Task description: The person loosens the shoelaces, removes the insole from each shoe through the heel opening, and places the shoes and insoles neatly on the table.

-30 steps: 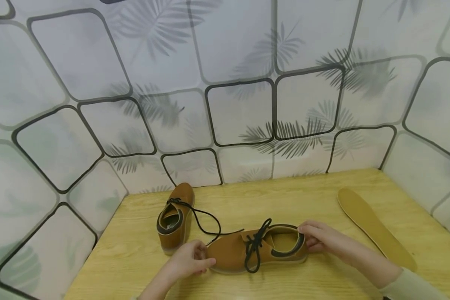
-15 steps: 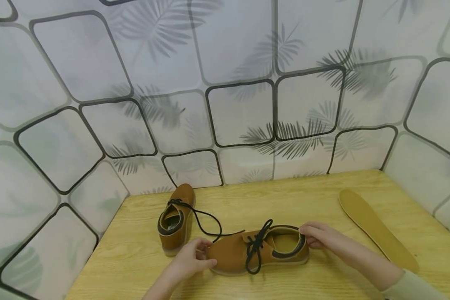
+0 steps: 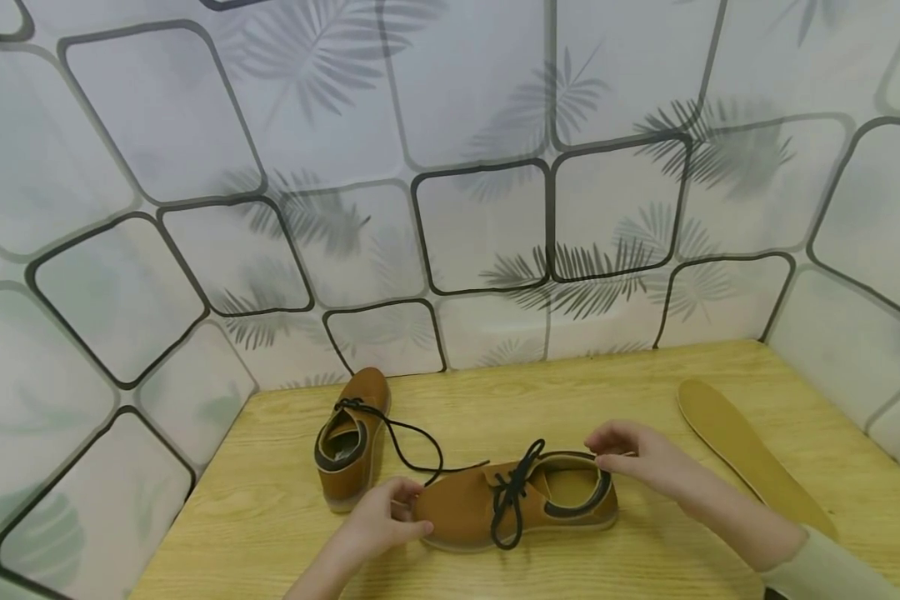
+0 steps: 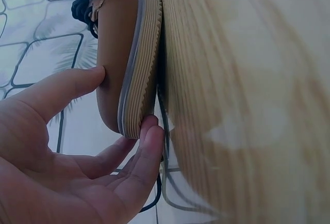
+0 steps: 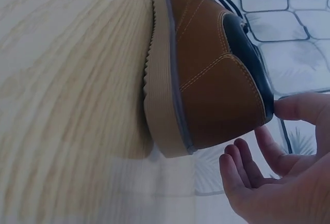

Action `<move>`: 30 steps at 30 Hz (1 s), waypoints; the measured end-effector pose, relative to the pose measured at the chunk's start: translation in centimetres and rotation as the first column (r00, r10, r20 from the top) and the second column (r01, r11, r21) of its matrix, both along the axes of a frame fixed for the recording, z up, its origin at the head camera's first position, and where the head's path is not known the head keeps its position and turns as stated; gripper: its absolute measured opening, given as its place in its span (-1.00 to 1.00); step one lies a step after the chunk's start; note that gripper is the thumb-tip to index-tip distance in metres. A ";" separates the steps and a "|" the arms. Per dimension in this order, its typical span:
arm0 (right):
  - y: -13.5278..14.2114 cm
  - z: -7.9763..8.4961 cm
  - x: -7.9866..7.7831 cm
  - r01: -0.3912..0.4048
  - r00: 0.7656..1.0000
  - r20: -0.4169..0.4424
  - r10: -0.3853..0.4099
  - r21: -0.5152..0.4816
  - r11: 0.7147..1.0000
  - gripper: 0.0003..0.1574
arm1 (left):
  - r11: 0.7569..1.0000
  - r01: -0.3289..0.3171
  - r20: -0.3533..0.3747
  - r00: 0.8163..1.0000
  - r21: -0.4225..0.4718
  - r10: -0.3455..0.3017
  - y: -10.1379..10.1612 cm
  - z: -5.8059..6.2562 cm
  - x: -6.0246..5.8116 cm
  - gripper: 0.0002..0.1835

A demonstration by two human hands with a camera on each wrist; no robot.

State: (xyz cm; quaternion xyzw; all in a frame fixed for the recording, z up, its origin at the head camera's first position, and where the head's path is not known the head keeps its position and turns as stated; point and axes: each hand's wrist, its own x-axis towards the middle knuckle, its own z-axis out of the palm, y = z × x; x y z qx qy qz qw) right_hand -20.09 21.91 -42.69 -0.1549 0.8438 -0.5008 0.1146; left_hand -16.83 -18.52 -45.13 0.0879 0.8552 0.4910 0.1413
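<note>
A brown leather shoe [image 3: 456, 507] with a dark collar and a black lace [image 3: 504, 500] tied in a bow lies lengthwise on the wooden table, toe to the left. My left hand [image 3: 381, 518] pinches its toe, the thumb on the upper and the fingertips at the sole's front end, as the left wrist view shows. At the heel is my right hand [image 3: 648, 458], thumb and forefinger spread apart. Its thumb tip is right at the collar rim in the right wrist view, and the other fingers curl loosely behind the heel. A tan insole shows inside the shoe.
A second brown shoe [image 3: 348, 462] stands at the back left, heel toward me, its long loose lace [image 3: 420, 433] trailing to the first shoe. A loose tan insole [image 3: 753, 454] lies on the right of the table [image 3: 570, 387]. Patterned walls [image 3: 487, 225] enclose the back and sides.
My right hand has risen slightly at the heel, its thumb and forefinger parting from their closer hold there. My left hand and the shoe have stayed in place.
</note>
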 end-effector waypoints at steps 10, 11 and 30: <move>-1.8 1.0 -0.1 -0.028 0.997 -0.075 0.027 -0.010 1.000 -0.65 | 1.000 -0.002 0.007 1.000 0.004 0.002 0.0 0.0 0.0 -0.48; -2.0 1.0 -0.2 -0.032 0.996 -0.084 0.031 -0.010 0.999 -0.66 | 1.000 -0.001 0.008 1.000 0.005 0.001 0.0 0.0 0.0 -0.48; -5.2 1.8 -0.9 -0.134 0.979 -0.144 0.145 0.083 0.988 -0.85 | 1.000 -0.004 0.028 1.000 0.001 0.004 0.0 0.0 0.0 -0.49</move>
